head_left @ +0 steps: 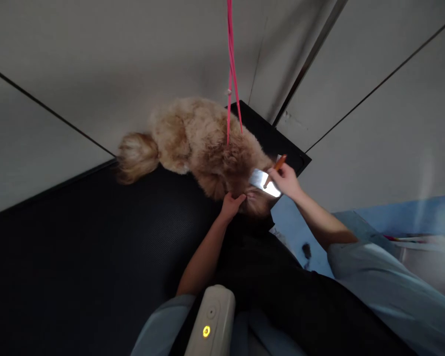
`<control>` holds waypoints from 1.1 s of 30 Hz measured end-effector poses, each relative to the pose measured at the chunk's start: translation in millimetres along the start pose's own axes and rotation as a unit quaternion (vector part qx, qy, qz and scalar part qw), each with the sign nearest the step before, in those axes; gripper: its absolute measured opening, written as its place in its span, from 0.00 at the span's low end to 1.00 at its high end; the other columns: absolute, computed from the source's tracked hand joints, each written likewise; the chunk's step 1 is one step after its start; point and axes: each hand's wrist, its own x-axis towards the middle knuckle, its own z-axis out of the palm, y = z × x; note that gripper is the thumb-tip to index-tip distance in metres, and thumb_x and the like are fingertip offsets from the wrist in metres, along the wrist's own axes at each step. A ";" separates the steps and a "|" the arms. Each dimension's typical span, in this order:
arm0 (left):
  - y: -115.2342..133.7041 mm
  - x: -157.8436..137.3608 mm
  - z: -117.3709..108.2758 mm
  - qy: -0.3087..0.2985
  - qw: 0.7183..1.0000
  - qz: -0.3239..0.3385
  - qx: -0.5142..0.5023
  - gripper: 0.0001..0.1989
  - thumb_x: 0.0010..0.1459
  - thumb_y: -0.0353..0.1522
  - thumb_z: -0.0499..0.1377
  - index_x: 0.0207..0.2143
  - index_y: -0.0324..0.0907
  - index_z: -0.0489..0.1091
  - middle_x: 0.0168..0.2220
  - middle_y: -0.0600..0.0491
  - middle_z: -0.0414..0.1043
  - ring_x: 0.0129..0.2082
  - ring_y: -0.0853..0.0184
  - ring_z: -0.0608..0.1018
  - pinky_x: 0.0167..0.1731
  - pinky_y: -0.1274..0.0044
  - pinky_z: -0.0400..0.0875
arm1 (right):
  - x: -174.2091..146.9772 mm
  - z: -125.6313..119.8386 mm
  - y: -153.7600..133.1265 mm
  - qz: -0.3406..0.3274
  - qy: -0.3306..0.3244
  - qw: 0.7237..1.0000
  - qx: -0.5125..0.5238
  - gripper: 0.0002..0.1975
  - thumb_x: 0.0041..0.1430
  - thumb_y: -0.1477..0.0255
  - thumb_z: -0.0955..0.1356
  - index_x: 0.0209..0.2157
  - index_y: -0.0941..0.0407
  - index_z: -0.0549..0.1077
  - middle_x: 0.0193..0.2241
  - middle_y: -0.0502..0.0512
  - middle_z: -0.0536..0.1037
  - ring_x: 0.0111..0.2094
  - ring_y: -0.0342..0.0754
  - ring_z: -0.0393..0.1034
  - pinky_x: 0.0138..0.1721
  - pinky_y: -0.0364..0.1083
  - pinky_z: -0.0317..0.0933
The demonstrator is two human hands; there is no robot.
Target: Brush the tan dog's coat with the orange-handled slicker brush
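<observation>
A fluffy light-brown dog (203,128) is on a black ridged table, its bushy tail (137,154) to the left and its head end towards the right. In my right hand (287,180) is a slicker brush (258,179) with an orange-brown handle and a shiny metal back. The brush lies against the fur at the head end; its bristles are hidden. My left hand (232,206) is closed on the fur near the head, thumb towards the brush. What exactly its fingers pinch is hidden. Two pink cords (231,64) run down to the dog's neck or shoulder area.
The black table (133,237) meets grey wall panels (96,59) behind the dog. Its right corner ends near my right hand, with a blue floor (287,222) below. A dark clump (306,250) lies there. A white device with a yellow light (211,321) shows at the bottom.
</observation>
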 end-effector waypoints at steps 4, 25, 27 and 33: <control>0.6 9.6 -5.8 -0.028 0.999 -0.019 0.042 0.17 0.38 0.31 0.72 0.33 0.37 0.75 0.34 0.48 0.80 0.35 0.64 0.80 0.43 0.72 0.74 | -8.8 -23.6 26.7 0.049 0.189 0.981 -0.015 0.08 0.59 0.62 0.65 0.32 0.52 0.65 0.30 0.57 0.73 0.32 0.51 0.66 0.37 0.52 0.62; 42.0 46.0 0.0 -0.109 0.977 0.025 0.183 0.14 0.40 0.27 0.67 0.34 0.34 0.78 0.37 0.46 0.80 0.41 0.60 0.80 0.47 0.70 0.72 | -125.0 -11.3 86.4 0.309 0.108 0.889 0.322 0.28 0.46 0.43 0.72 0.31 0.54 0.68 0.20 0.48 0.70 0.23 0.45 0.69 0.27 0.46 0.65; 43.9 51.1 -2.0 -0.157 0.977 0.024 0.139 0.20 0.38 0.25 0.67 0.39 0.35 0.78 0.41 0.47 0.80 0.44 0.60 0.80 0.51 0.70 0.71 | -104.9 -6.7 56.0 0.254 0.005 0.868 0.427 0.27 0.53 0.43 0.67 0.38 0.54 0.70 0.26 0.54 0.76 0.29 0.48 0.75 0.30 0.47 0.68; 57.6 56.2 -0.5 -0.188 0.971 -0.132 0.073 0.14 0.46 0.23 0.66 0.39 0.33 0.76 0.37 0.45 0.80 0.39 0.62 0.81 0.47 0.71 0.74 | -83.1 44.6 0.5 0.192 -0.195 0.851 0.448 0.20 0.54 0.52 0.70 0.36 0.55 0.75 0.34 0.55 0.80 0.33 0.47 0.75 0.32 0.45 0.68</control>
